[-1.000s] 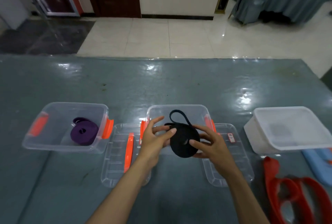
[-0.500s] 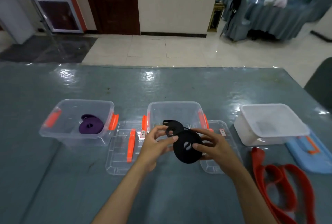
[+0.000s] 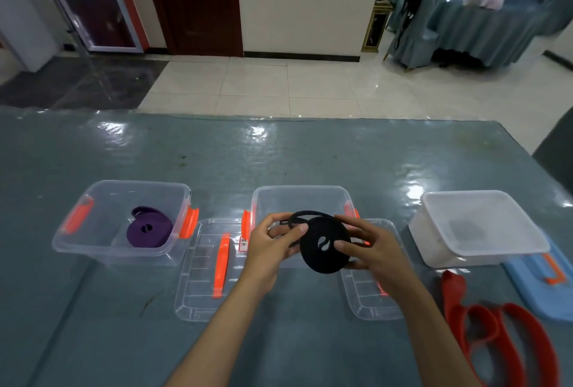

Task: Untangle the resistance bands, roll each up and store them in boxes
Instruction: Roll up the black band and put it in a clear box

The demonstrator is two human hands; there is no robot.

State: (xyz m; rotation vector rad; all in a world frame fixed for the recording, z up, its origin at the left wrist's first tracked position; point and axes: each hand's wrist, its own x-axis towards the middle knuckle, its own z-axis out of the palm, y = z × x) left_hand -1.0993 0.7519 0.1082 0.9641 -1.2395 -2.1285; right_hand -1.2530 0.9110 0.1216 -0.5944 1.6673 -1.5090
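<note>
One band is stored: the purple band lies coiled in the left box. The black band is almost rolled, held above the table just in front of the open middle box; the right hand pinches the coil while the left hand grips its loose tail loop. Left to do, by my reckoning: finishing this roll, boxing it, then the red band lying unrolled at the right.
</note>
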